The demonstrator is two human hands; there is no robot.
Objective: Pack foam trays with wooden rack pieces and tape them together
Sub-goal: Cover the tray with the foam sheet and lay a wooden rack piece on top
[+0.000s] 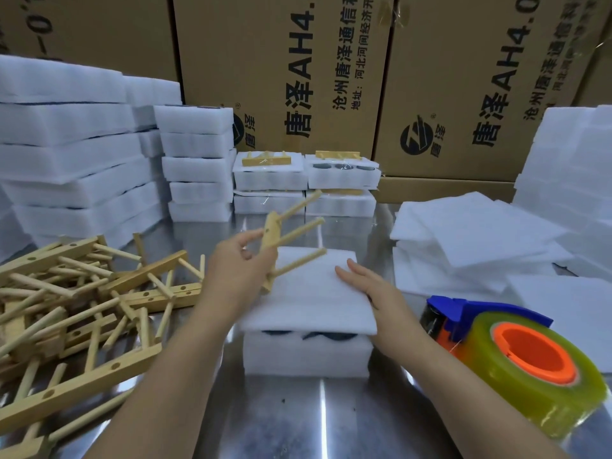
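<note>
A steel table [298, 422] backed by printed cartons [281, 77] serves as the packing bench. Above its middle a wooden rack piece [272, 223] is held in the air, its bar nearly upright and its three dowels pointing right and away over a foam sheet [308, 306] that caps a foam tray [304, 357]. The likeliest slip is that the piece twists or drops. The left hand [231, 270] only pinches the bar with its fingertips around mid-length, so the dowels' weight hangs to one side of the pinch. A dowel end could also dig into the soft sheet or drag it askew. The sheet already overhangs the tray's front edge, and a nudge might uncover the dark items beneath it. The right hand [367, 286] lies flat with straight fingers on the sheet's right side, pinning it; lifting it too soon would free the sheet. The bar's lower end pokes out below the left hand's fingers, just above the sheet's left edge. A tape dispenser [516, 352] waits near the right forearm, and a loose pile of rack pieces [82, 293] lies to the left.
</note>
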